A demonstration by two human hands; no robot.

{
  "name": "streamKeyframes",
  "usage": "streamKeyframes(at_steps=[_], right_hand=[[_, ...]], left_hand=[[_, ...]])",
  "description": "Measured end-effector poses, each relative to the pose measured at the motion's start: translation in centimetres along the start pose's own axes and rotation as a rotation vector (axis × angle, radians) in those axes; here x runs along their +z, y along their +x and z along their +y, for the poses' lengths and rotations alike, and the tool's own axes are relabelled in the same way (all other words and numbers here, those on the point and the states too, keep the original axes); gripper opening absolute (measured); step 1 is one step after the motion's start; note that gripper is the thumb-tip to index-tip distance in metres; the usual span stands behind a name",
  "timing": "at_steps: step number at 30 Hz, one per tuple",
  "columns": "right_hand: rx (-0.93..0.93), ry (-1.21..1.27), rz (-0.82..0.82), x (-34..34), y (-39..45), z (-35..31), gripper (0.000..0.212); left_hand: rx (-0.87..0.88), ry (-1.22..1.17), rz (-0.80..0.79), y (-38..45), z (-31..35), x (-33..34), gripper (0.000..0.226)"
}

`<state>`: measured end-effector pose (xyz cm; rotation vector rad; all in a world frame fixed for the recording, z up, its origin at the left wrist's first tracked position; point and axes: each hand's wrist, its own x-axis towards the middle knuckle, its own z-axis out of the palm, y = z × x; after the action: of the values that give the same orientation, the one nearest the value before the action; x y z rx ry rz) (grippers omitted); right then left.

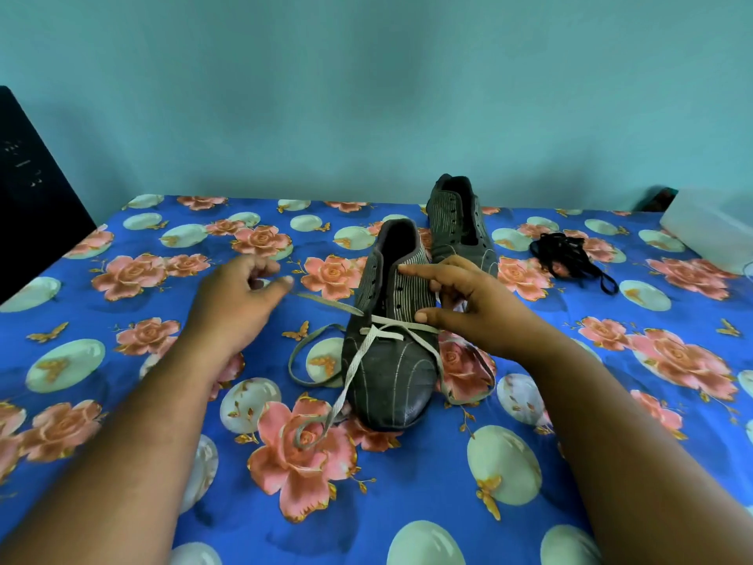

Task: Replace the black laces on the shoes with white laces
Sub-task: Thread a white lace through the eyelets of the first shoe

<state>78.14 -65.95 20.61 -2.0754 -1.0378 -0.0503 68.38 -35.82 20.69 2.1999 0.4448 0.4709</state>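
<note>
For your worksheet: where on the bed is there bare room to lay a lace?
Bare sheet between the left hand and black panel, also nearest the camera. Crowded around both shoes, white lace and black laces.
</note>
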Motion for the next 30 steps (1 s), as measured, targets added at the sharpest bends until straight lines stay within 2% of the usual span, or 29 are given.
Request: streamKeyframes(at_steps=[3,5,8,10,14,16,18,20,22,23,25,27,29,30], right_hand=[[0.005,0.068,0.007,0.2,0.1,0.2,0.058],[0.014,0.116,0.035,0.6,0.1,-0.1,0.053],[0.027,0.108,0.085,1.2,0.3,-0.2,0.053],[0.034,0.084,0.085,1.4,0.3,-0.1,0.055],[0.053,0.058,0.066,1.5,0.4,0.3,0.058],[0.06,0.054,0.06,1.5,0.4,0.4,0.058],[0.07,0.069,0.062,1.5,0.4,0.5,0.057],[0.076,0.073,0.058,1.6,0.4,0.6,0.057],[0.081,0.088,0.056,1.6,0.3,0.5,0.056],[0.084,0.098,0.058,1.6,0.3,0.5,0.056],[0.081,0.111,0.066,1.6,0.3,0.4,0.057],[0.074,0.132,0.071,1.6,0.2,0.2,0.057],[0.076,0.14,0.07,1.6,0.2,0.1,0.057],[0.077,0.138,0.07,1.6,0.2,0.2,0.057]], left_hand=[[0.262,-0.082,-0.181,-1.1,1.4,0.6,0.034],[0.376,-0.123,-0.316,-1.9,1.9,1.4,0.03],[0.487,-0.063,-0.355,-2.3,1.8,2.6,0.024],[0.454,-0.109,-0.357,-2.2,1.7,2.9,0.017],[0.185,-0.293,-0.424,-1.8,1.7,1.7,0.006],[0.062,-0.328,-0.313,-0.8,1.0,0.8,0.006],[-0.061,-0.22,-0.089,0.6,-0.4,-0.3,0.01],[-0.175,0.063,0.121,1.6,-1.7,-1.0,0.021],[-0.185,0.365,0.202,1.5,-2.1,-0.9,0.023],[-0.109,0.432,0.209,1.3,-2.1,-0.5,0.025],[0.169,0.317,0.141,0.8,-1.3,0.4,0.037],[0.385,0.033,-0.095,-0.2,0.1,1.2,0.037],[0.498,-0.028,-0.282,-1.3,1.0,2.2,0.031],[0.528,-0.014,-0.317,-1.6,1.1,2.7,0.027]])
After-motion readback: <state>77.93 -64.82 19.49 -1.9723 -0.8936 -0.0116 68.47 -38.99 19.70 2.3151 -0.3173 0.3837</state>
